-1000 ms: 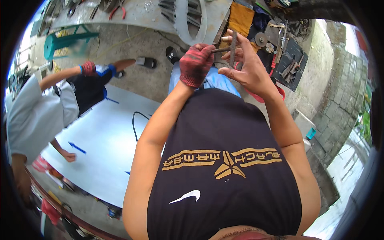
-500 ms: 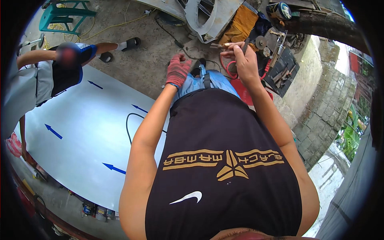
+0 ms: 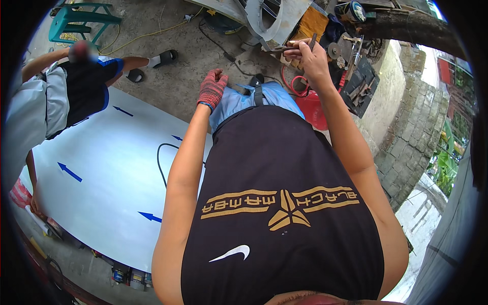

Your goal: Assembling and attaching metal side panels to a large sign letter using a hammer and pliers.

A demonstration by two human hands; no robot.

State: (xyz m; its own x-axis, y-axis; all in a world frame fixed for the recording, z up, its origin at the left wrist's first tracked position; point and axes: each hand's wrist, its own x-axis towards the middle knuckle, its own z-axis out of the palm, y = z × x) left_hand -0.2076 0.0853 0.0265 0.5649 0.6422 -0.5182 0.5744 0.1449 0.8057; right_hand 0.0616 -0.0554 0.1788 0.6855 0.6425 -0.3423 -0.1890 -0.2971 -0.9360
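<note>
My right hand [image 3: 308,57], bare, is raised at the upper middle and grips a pair of dark metal pliers [image 3: 290,48] whose handles stick up past the fingers. My left hand [image 3: 212,89] wears a red knit glove and is curled into a loose fist with nothing in it, held above my blue shorts [image 3: 254,101]. The two hands are well apart. My black sleeveless shirt [image 3: 284,203] fills the lower middle of the view.
A large white sheet [image 3: 101,178] with blue arrows lies on the concrete floor at left, a black cable [image 3: 160,162] on it. Another person [image 3: 66,96] crouches at its far left edge. Tools and metal parts [image 3: 356,76] are piled at upper right beside a stone wall [image 3: 406,132]. A green plastic stool [image 3: 81,20] stands at upper left.
My hands were together on the pliers; now the gloved left hand has let go and dropped away to the left. The right hand keeps the pliers. The view has swung left.
</note>
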